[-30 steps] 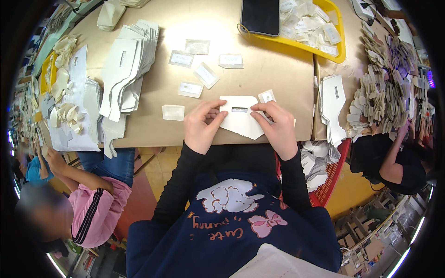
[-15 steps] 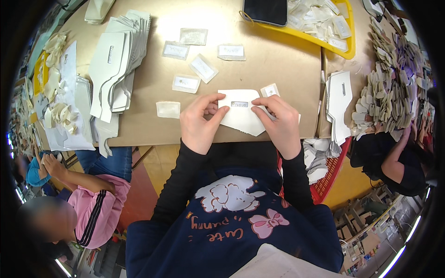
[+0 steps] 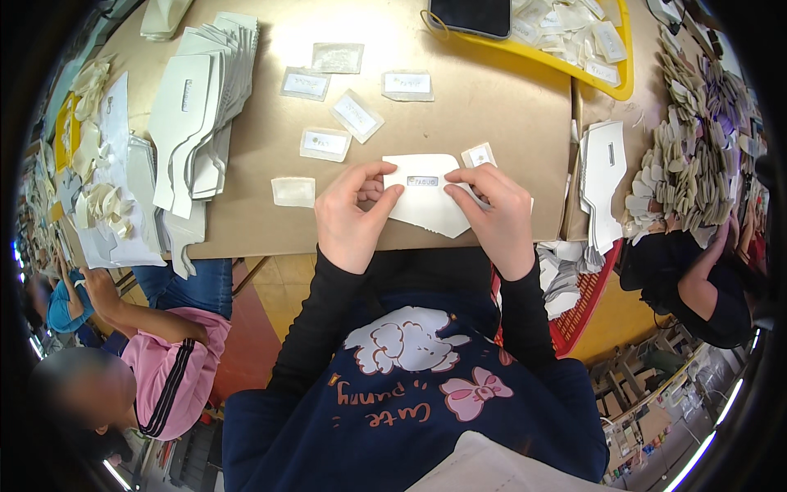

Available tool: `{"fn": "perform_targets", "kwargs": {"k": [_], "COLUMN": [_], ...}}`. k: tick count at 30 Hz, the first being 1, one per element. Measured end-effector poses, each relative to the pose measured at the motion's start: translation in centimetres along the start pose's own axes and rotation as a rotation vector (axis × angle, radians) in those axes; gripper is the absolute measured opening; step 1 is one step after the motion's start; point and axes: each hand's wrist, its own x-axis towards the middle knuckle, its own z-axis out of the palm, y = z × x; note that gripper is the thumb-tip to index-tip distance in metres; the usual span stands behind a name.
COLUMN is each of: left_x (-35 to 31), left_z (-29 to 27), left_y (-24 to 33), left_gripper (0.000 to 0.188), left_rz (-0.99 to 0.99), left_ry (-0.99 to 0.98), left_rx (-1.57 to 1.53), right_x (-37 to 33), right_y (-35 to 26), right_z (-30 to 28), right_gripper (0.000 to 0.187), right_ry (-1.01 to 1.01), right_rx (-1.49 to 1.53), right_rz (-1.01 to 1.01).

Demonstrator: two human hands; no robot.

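Observation:
A white flat cut piece (image 3: pixel 428 211) with a ragged lower edge lies near the table's front edge. Set in a small rectangular window in it is a printed label (image 3: pixel 422 181). My left hand (image 3: pixel 351 217) pinches the piece at its left side, thumb and forefinger close to the label. On the other side my right hand (image 3: pixel 504 220) pinches it the same way; its other fingers are curled. Just beyond the right fingers lies a small label patch (image 3: pixel 478 155). Several similar patches, among them a slanted label patch (image 3: pixel 357 116) and a blank-looking patch (image 3: pixel 293 192), are scattered ahead and left.
To the left stands a fanned stack of white pieces (image 3: pixel 182 107). A yellow tray (image 3: pixel 625 78) full of patches, with a phone (image 3: pixel 471 15) on its edge, is at the back right. More white pieces (image 3: pixel 602 176) lie right, above a red crate (image 3: pixel 584 316). A co-worker in pink (image 3: pixel 193 361) sits left.
Both hands keep their pinch on the white piece beside the label, with barely any movement. The whole view has shifted slightly.

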Motion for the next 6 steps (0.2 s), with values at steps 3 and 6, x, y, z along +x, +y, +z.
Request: {"fn": "perform_targets", "kwargs": {"k": [3, 6], "left_x": [-0.03, -0.51], "left_z": [0.01, -0.17], "left_y": [-0.03, -0.07], "left_gripper": [0.023, 0.023], "left_rz": [0.004, -0.011], "left_ry": [0.004, -0.005], "left_rx": [0.009, 0.024], "right_x": [0.02, -0.47], "right_y": [0.08, -0.09], "right_z": [0.07, 0.05], "right_gripper": [0.011, 0.011], "right_ry": [0.015, 0.003], "right_rx": [-0.007, 0.000], "right_rz": [-0.010, 0.013]}}
